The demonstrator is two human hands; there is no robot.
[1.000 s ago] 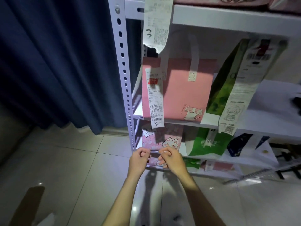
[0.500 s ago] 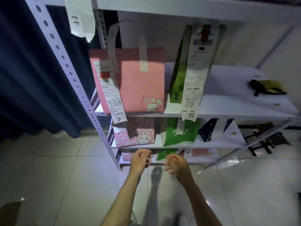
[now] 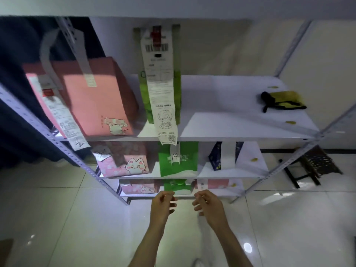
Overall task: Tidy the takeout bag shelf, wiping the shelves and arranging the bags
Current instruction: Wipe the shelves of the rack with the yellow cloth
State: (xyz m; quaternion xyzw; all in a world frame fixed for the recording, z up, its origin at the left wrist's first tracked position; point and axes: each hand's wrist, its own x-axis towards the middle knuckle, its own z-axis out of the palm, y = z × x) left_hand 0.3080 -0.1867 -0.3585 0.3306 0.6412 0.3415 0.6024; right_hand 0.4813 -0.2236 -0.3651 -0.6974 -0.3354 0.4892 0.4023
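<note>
Both hands, the left hand (image 3: 163,203) and right hand (image 3: 209,204), hang loosely curled and empty before the shelf (image 3: 240,130), so wiping likely comes next: reach toward two o'clock for the yellow cloth (image 3: 285,100), clear of the bags (image 3: 92,97).

Seven bags (image 3: 92,97), one yellow cloth (image 3: 283,101), two hands (image 3: 162,206).
</note>
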